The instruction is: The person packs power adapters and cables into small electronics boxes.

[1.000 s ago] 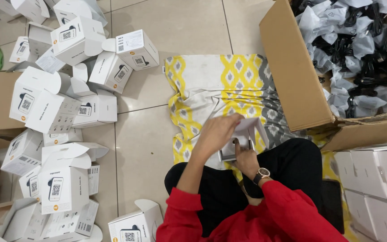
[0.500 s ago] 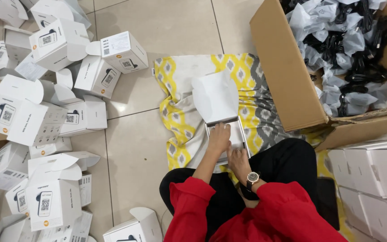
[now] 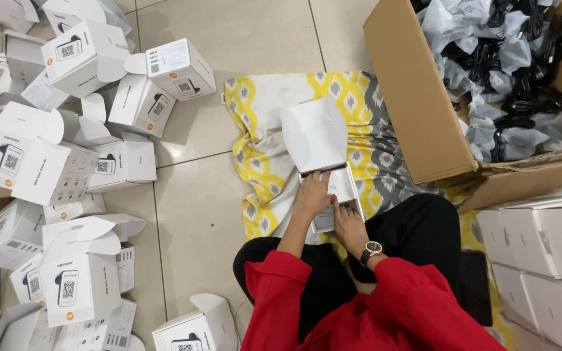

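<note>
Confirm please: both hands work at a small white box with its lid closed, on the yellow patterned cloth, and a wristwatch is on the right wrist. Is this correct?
Not quite: the head view shows the small white box with its lid open, standing up. The rest holds: the left hand and right hand are at it, over the yellow patterned cloth, wristwatch on the right wrist.
</note>
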